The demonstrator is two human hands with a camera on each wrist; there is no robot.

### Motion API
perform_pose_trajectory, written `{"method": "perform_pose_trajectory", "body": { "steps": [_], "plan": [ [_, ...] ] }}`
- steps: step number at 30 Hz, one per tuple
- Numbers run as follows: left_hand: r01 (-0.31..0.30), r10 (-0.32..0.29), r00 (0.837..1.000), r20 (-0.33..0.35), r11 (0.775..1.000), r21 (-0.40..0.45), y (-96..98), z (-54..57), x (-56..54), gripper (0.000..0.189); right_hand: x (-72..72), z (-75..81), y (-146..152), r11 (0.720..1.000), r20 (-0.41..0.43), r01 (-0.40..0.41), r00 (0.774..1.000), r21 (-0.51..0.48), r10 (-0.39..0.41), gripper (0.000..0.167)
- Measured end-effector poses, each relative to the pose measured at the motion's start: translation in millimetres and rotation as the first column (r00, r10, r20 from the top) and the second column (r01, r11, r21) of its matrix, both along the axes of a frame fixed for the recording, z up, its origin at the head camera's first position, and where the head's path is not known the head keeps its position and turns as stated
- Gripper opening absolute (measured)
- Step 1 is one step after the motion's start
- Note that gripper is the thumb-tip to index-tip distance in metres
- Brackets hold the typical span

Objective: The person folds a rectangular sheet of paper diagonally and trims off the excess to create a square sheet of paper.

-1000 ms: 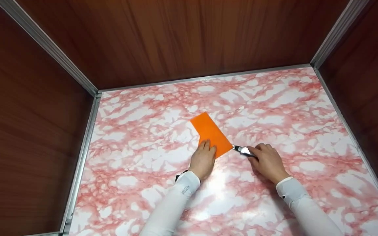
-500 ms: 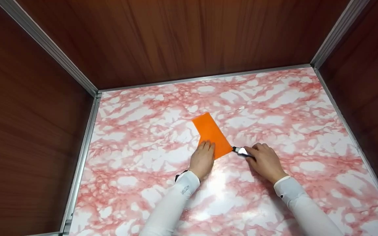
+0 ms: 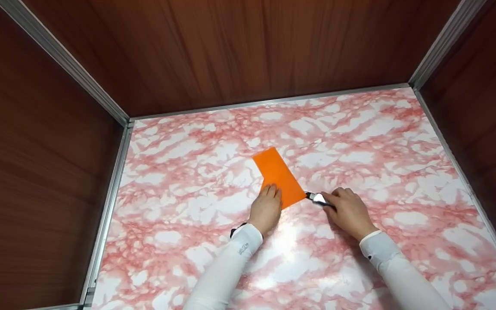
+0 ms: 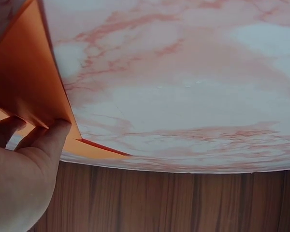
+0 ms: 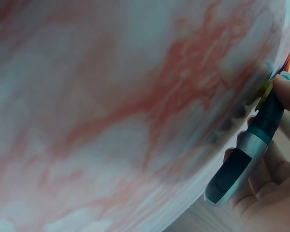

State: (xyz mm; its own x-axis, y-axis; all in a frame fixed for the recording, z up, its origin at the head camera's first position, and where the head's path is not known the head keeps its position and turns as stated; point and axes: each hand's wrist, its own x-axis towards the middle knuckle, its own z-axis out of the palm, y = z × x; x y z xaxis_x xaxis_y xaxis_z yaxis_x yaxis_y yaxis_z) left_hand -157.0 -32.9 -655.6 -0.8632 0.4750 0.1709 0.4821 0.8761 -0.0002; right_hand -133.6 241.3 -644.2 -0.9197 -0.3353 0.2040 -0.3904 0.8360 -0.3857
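A folded orange sheet of paper (image 3: 283, 178) lies on the marbled table, one side edge bent inward at an angle. My left hand (image 3: 266, 213) presses on its lower left part with nearly straight fingers. In the left wrist view those fingertips (image 4: 63, 126) touch the orange paper (image 4: 26, 63), and a gap shows between its layers. My right hand (image 3: 352, 215) grips a black-and-silver utility knife (image 3: 318, 199), pointed left at the paper's right corner. Its tip is hidden at the paper. The right wrist view shows the knife's handle (image 5: 258, 133) held between thumb and fingers.
The pink-and-white marbled table (image 3: 187, 258) spreads around both hands. Brown wood-grain panels stand at the back (image 3: 248, 51), left (image 3: 37, 172) and right (image 3: 480, 129), with metal strips (image 3: 269, 102) along the table's edges.
The top of the paper has shifted slightly right. My right hand and the knife have moved a little left, toward the paper's corner. The left hand stays almost in place.
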Motion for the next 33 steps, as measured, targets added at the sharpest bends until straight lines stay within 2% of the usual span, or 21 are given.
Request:
{"method": "perform_pose_trajectory", "body": {
  "steps": [9, 17, 20, 26, 33],
  "plan": [
    [-0.006, 0.006, 1.0, 0.006, 1.0, 0.004, -0.4, 1.3, 0.1, 0.038, -2.2, -0.1, 7.2, 0.998, 0.027, 0.057, 0.998, 0.024, -0.057, 0.045],
    [-0.012, 0.012, 0.998, 0.059, 1.0, 0.003, -0.4, 4.2, 1.2, 0.039, -1.8, 0.8, 9.9, 0.998, 0.033, 0.06, 0.998, 0.017, -0.061, 0.046],
    [-0.01, 0.009, 0.998, 0.056, 1.0, 0.01, -0.3, 4.5, 1.5, 0.039, -1.2, 0.5, 9.6, 0.998, 0.023, 0.063, 0.998, 0.019, -0.064, 0.046],
    [0.014, -0.015, 0.999, 0.036, 1.0, 0.019, -1.5, 5.7, 0.7, 0.038, 0.1, 0.3, 9.3, 0.998, -0.001, 0.058, 0.998, 0.016, -0.058, 0.046],
    [0.05, -0.051, 0.997, 0.055, 0.998, 0.023, -3.4, 8.9, -1.2, 0.035, 1.7, -1.2, 7.7, 0.999, 0.001, 0.045, 0.999, -0.001, -0.045, 0.045]
  ]
}}
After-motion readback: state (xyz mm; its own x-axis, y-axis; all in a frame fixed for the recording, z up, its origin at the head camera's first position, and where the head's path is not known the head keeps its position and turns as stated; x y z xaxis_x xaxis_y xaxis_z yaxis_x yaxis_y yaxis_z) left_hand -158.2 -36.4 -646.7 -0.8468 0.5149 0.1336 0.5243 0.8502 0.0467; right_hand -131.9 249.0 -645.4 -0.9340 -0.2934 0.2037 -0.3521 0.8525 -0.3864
